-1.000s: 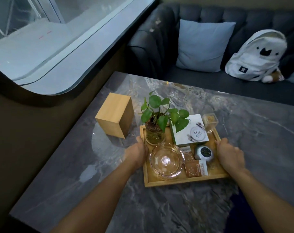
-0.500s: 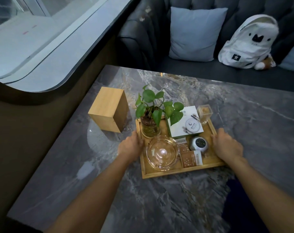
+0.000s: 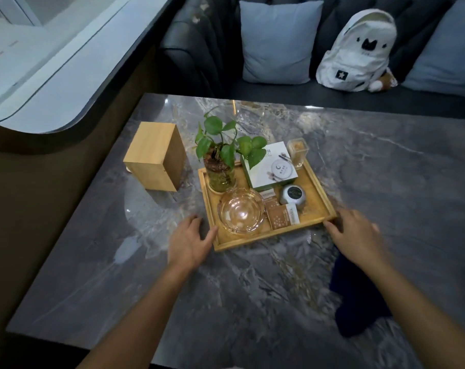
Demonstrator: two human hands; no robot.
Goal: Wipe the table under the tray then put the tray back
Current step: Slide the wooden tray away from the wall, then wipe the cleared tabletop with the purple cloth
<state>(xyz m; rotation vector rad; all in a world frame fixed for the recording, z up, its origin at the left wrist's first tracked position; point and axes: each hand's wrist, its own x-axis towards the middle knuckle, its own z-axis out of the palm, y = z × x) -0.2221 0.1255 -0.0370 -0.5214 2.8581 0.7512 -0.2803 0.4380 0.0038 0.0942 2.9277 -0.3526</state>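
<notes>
Grey marble table (image 3: 385, 166): wooden box (image 3: 154, 155) crowds tray (image 3: 322, 194); both hands' (image 3: 190, 242) (image 3: 356, 237) grip apart.

L hand (image 3: 190, 245): my forearm enters from 6 o'clock, palm down, fingers loosely spread, pointing toward 1 o'clock, nothing grasped | R hand (image 3: 357, 239): my forearm enters from 4 o'clock, palm down, fingers extended toward 10 o'clock, slightly blurred, nothing grasped | both arms bare, hands well apart.

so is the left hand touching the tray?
Touching. In the head view the left hand's thumb tip rests against the near-left corner rim of the tray; no gap shows between them.
</notes>
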